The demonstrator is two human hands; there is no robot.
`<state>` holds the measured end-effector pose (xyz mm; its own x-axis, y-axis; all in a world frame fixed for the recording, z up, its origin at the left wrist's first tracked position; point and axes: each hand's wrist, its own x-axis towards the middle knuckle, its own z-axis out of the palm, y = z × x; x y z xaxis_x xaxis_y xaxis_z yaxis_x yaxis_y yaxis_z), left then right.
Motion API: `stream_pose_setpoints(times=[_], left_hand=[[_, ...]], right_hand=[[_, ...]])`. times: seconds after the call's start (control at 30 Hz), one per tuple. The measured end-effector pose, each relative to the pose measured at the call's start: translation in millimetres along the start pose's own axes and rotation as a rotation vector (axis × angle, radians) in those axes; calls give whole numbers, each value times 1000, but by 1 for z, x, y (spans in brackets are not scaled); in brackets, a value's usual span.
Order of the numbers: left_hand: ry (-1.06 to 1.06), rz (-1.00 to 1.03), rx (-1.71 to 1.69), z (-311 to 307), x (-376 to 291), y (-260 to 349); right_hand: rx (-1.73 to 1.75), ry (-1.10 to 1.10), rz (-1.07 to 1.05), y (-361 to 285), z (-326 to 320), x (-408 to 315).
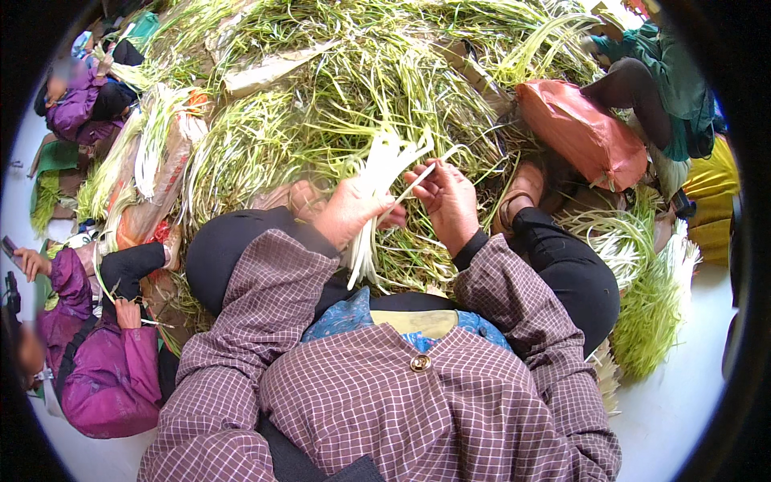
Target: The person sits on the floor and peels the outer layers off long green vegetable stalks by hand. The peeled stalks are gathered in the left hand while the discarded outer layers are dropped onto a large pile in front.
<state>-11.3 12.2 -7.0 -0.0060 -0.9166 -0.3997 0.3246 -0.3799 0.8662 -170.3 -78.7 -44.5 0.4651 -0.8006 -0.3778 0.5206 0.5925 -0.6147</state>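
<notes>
My left hand (349, 212) is closed round a bunch of pale, blanched leafy shoots (380, 158), with the white ends hanging below the fist and the leafy ends pointing away from me. Between the thumb and fingers of my right hand (450, 202) is one thin pale shoot (423, 175). It slants down towards the left hand, and its upper tip bends over to the right. Both hands are held up over my lap, in front of a large heap of loose green-yellow shoots (361, 78). The heap's near edge reaches my feet.
To the right lie a pink sack (581, 132) and sorted shoots (647, 319). Bundles (153, 144) rest on a printed sack (174, 169) at left. Two people in purple (108, 373) sit at left, one in green (680, 84) at right. A pale board-like piece (274, 71) lies on the heap.
</notes>
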Motion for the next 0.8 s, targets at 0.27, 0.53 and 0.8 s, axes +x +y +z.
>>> stream_pose_setpoints(times=[0.27, 0.53, 0.8], left_hand=[[-54, -47, -240, -6, -3, 13], [-75, -75, -233, -4, 1, 15], [-216, -166, -287, -2, -4, 25]], right_hand=[[-45, 281, 87, 15, -54, 23], [-157, 243, 87, 22, -70, 28], [-80, 68, 11, 4, -66, 42]])
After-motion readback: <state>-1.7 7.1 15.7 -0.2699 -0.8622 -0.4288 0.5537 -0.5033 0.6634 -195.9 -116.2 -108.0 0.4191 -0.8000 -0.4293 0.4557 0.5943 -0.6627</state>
